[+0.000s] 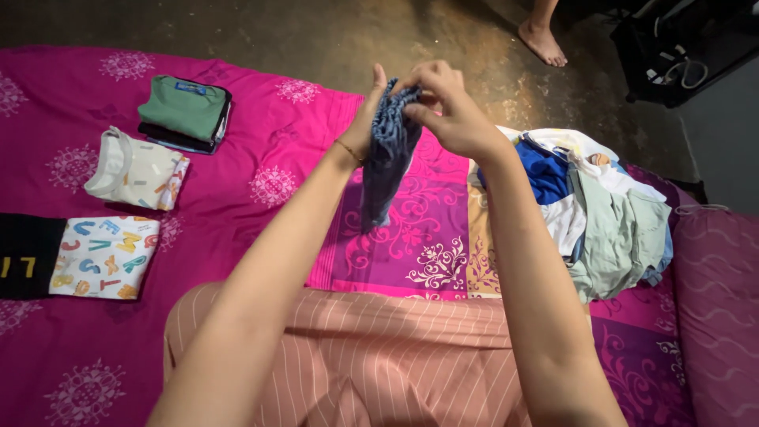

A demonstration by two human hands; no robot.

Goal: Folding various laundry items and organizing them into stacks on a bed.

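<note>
Striped salmon-pink trousers [379, 364] are filling the bottom centre of the head view, the person sitting on a magenta bedspread [261, 150]. Both forearms are reaching up to upper centre, where the left hand [365, 119] and right hand [447, 107] are pinching the top edge of a blue-grey patterned garment [387, 158], fingers closed on it, cloth hanging down. Keeping the pinched corners level would likely help a neat fold. Folded clothes [134, 170] are lying at left, an unfolded pile [601, 205] at right.
</note>
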